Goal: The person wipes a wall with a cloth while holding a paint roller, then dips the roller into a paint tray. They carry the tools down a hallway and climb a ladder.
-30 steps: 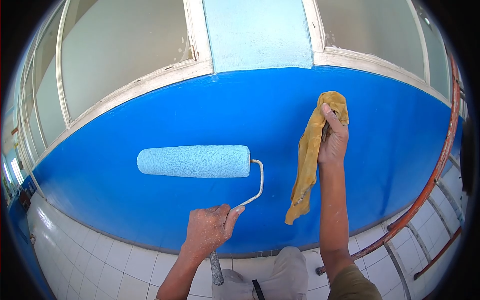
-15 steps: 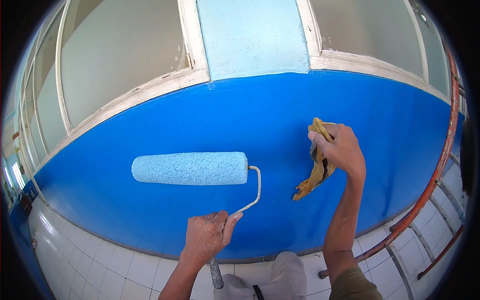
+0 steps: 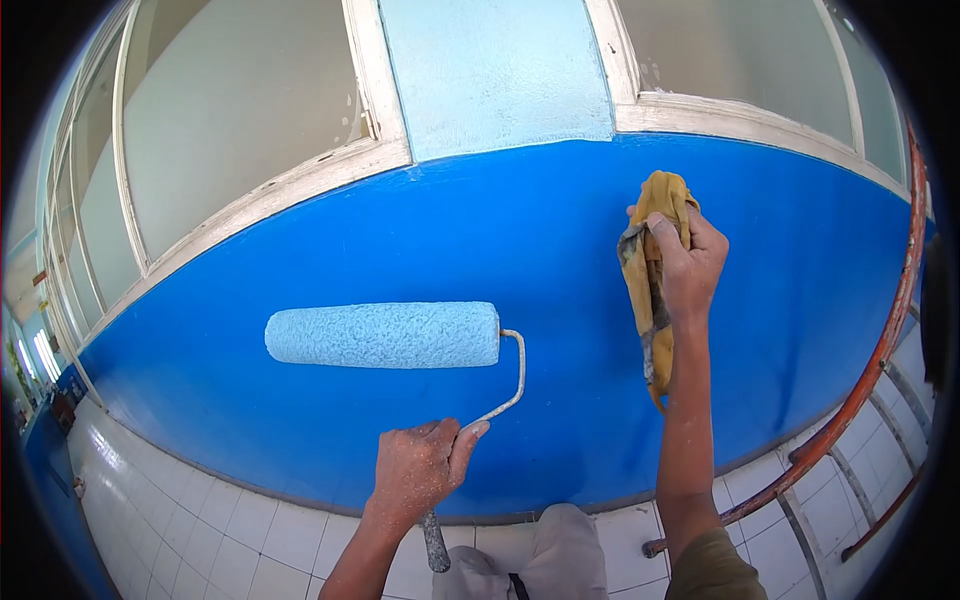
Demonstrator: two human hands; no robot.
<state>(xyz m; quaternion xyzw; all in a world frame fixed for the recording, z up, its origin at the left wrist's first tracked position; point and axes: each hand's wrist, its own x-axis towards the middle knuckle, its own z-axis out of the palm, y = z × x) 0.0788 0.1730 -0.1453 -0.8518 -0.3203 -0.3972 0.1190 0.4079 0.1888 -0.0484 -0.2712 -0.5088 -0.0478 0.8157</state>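
My left hand (image 3: 418,468), flecked with paint, grips the grey handle of a paint roller (image 3: 383,335). Its light-blue sleeve lies level against the bright blue wall (image 3: 500,250), left of centre. My right hand (image 3: 688,262) is raised higher up and to the right, fingers closed on a mustard-yellow rag (image 3: 652,270). The rag is pressed to the blue wall and hangs down along my forearm.
Above the blue band run white window frames (image 3: 300,180) with a pale blue pillar (image 3: 495,70) between them. White floor tiles (image 3: 200,520) lie below. A red metal frame (image 3: 860,390) curves along the right side. My trouser knee (image 3: 560,550) shows at the bottom.
My right hand has lifted the rag back up the wall from its lower spot half a second ago. The roller has stayed almost where it was.
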